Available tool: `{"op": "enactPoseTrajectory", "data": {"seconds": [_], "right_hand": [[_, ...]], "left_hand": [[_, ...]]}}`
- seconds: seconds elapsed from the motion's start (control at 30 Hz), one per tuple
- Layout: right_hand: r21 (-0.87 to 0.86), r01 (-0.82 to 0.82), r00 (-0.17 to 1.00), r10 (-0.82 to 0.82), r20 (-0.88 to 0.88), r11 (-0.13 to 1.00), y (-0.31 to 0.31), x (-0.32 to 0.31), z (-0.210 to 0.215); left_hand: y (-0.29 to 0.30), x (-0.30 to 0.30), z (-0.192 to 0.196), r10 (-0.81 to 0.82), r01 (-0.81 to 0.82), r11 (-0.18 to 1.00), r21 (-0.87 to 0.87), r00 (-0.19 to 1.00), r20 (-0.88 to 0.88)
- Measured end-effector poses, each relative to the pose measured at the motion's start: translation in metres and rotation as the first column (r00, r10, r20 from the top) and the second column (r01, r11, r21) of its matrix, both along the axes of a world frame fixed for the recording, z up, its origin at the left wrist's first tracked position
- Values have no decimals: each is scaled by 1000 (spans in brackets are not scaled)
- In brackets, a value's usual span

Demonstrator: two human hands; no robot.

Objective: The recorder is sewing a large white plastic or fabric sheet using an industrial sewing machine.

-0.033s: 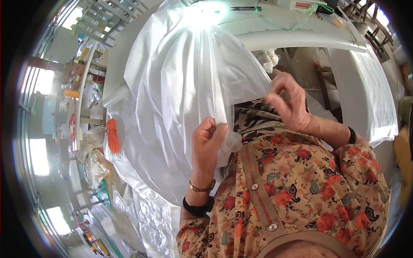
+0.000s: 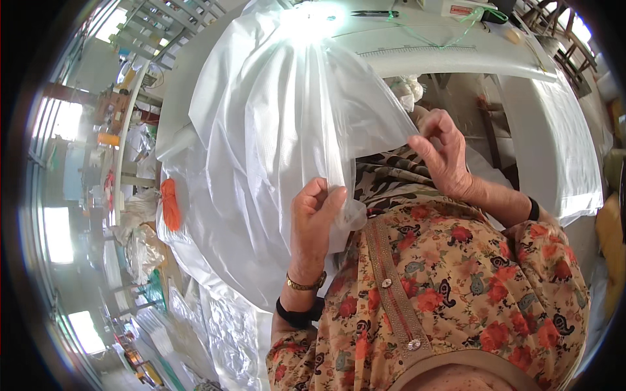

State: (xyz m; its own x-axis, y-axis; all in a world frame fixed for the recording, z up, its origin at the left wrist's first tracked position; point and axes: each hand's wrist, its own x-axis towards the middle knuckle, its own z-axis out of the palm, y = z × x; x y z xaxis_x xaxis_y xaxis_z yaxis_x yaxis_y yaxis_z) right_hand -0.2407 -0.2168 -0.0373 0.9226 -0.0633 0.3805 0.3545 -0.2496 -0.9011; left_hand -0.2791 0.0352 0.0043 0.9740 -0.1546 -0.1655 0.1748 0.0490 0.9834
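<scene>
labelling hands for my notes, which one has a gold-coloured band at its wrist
The left hand, pinching the white sheet: a gold-coloured band circles its wrist. The right hand, at the sheet's edge, shows only a black band on its arm.

On the left, passage is blocked from far to near by the gathered white sheet (image 2: 254, 150), whereas on the right a bare strip is offered along the desk (image 2: 417, 65), bounded farther off by green string (image 2: 445, 47).

An elongated orange bundle (image 2: 170, 205) lies at left. A slim black tool (image 2: 373, 13) rests near thin green cord (image 2: 445, 47).
</scene>
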Motion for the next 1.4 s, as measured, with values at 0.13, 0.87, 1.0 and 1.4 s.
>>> {"op": "enactPoseTrajectory", "data": {"seconds": [0.13,0.87,1.0,1.4], "right_hand": [[150,15,967,24,-255,989,12,-3,-24],[-311,-96,942,187,280,946,47,34,51],[-398,-155,882,308,357,904,60,38,59],[-630,-35,748,438,498,776,58,42,56]], "left_hand": [[-7,7,8,-40,38,999,-37,998,-54],[-11,23,42,-201,201,963,-179,979,15],[-12,24,38,-191,196,968,-157,980,46],[-10,23,42,-175,178,975,-131,984,37]]}}
